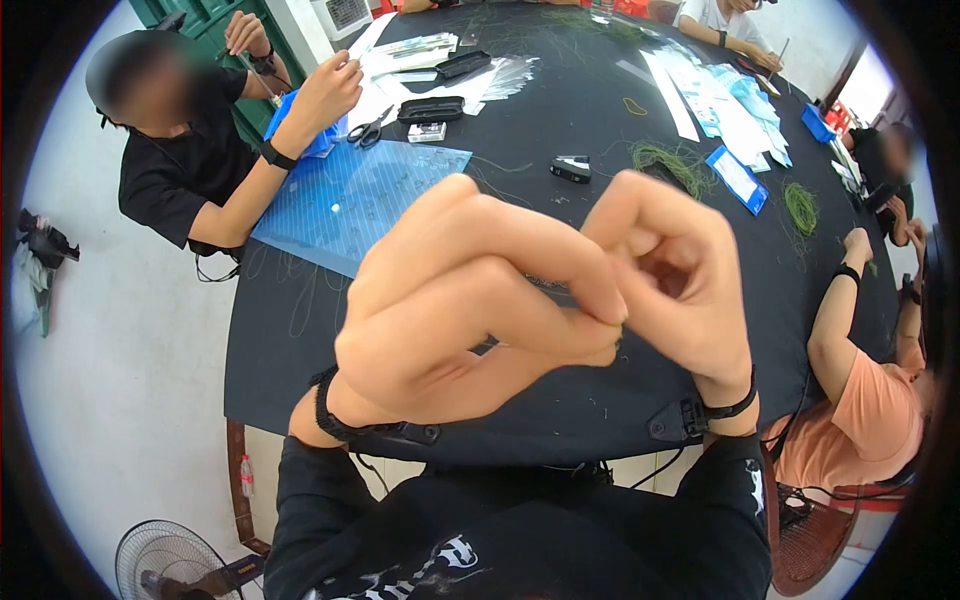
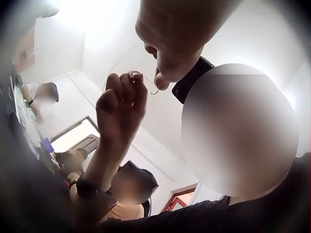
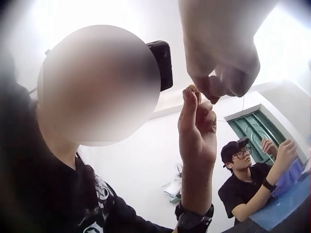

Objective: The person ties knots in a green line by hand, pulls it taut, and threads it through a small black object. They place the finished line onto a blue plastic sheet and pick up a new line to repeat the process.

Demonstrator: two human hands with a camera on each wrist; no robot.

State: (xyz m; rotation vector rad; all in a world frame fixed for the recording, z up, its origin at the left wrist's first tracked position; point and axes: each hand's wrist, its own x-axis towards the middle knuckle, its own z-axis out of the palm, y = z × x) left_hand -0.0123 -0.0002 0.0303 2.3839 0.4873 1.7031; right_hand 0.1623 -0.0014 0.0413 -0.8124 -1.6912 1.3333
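In front of my chest, both hands meet at the fingertips above the table. My left hand [image 1: 470,300] pinches a small fish hook [image 2: 154,92] between thumb and forefinger; its bent end sticks out below the fingertips in the left wrist view. A thin line [image 2: 116,62] arcs from there to my right hand [image 1: 680,270], whose curled fingers pinch it. In the right wrist view, the right hand [image 3: 221,58] is above the left hand [image 3: 197,131], and their fingertips overlap. The hook is hidden by fingers in the head view.
Beyond the hands, the black table [image 1: 560,120] bears a blue translucent board [image 1: 330,190], a small black-and-white box [image 1: 570,168], coils of green line [image 1: 800,208], a blue-white packet [image 1: 737,180], scissors [image 1: 370,128] and papers. Other people sit around it.
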